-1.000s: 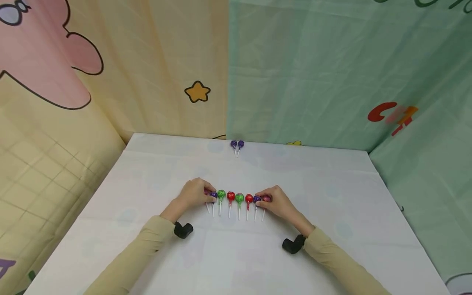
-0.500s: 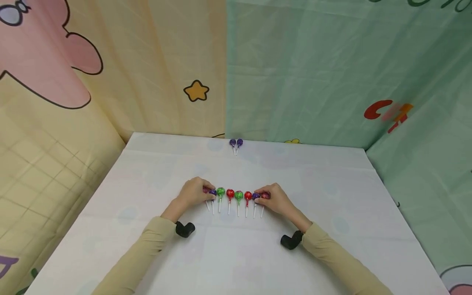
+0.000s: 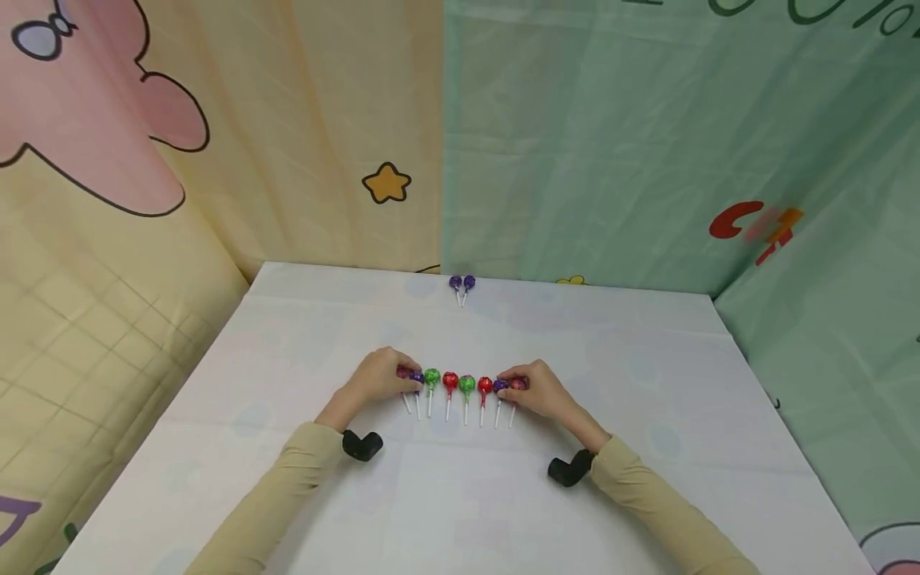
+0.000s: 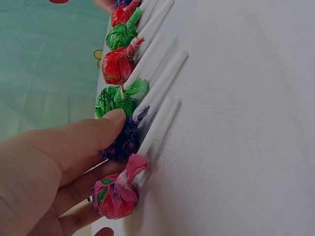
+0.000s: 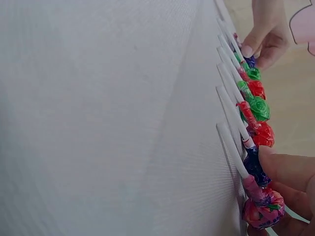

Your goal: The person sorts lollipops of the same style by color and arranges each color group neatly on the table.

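Observation:
A row of wrapped lollipops lies across the white table, sticks toward me. At its left end my left hand pinches a purple lollipop, thumb on its near side. A pink lollipop lies beyond it against the fingers. My right hand pinches another purple lollipop at the right end, with a pink lollipop beside its fingers. Between the hands sit a green lollipop, a red lollipop, a second green lollipop and a second red lollipop.
Two more purple lollipops lie at the far edge of the white table, sticks converging. Patterned curtains hang behind and at both sides. A black wrist device sits at the left wrist and another at the right.
Both hands keep their places on the row's ends, and the lollipops lie as before. The head view shifts slightly.

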`<state>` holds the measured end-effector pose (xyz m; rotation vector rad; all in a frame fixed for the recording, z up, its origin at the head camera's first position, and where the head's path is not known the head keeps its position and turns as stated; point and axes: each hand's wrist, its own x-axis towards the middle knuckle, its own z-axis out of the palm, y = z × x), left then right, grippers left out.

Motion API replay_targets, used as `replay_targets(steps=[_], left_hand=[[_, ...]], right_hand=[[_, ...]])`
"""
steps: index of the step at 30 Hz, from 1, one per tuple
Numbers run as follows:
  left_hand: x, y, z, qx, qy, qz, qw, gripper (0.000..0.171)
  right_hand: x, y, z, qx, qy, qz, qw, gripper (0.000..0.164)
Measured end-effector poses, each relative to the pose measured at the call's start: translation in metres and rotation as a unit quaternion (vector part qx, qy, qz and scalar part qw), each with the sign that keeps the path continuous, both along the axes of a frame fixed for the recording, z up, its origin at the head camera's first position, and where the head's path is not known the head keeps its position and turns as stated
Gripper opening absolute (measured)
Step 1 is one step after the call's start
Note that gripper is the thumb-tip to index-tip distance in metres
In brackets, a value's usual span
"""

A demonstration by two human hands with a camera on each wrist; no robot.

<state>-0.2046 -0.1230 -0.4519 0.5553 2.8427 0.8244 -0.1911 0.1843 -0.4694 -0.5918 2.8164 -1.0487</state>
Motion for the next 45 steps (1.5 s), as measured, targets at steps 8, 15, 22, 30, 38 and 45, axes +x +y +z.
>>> replay_targets(steps=[8,15,22,30,38,45], left_hand=[[-0.004,-0.003,0.0,0.058,-0.006,0.008,0.9982,0.031],[-0.01,-0.001,0.006,0.1,-0.021,0.035,0.9941,0.035],[-0.019,0.008,0.014,0.102,0.005,0.03,0.9944,0.034],[-0.027,0.018,0.014,0.126,0.037,0.017,0.9912,0.032],[-0.038,0.037,0.012,0.138,0.026,-0.002,0.99,0.033],[-0.047,0.05,0.017,0.14,0.017,0.004,0.99,0.036]], right_hand=[[-0.003,0.004,0.003,-0.011,-0.037,-0.007,0.999,0.029],[-0.007,0.007,0.005,-0.028,-0.057,-0.01,0.998,0.031],[-0.013,0.009,0.008,-0.041,-0.07,-0.02,0.997,0.032],[-0.015,0.008,0.011,-0.024,-0.058,-0.044,0.997,0.03],[-0.021,0.007,0.013,-0.041,-0.058,-0.065,0.995,0.029],[-0.035,0.003,0.012,-0.051,-0.052,-0.068,0.995,0.03]])
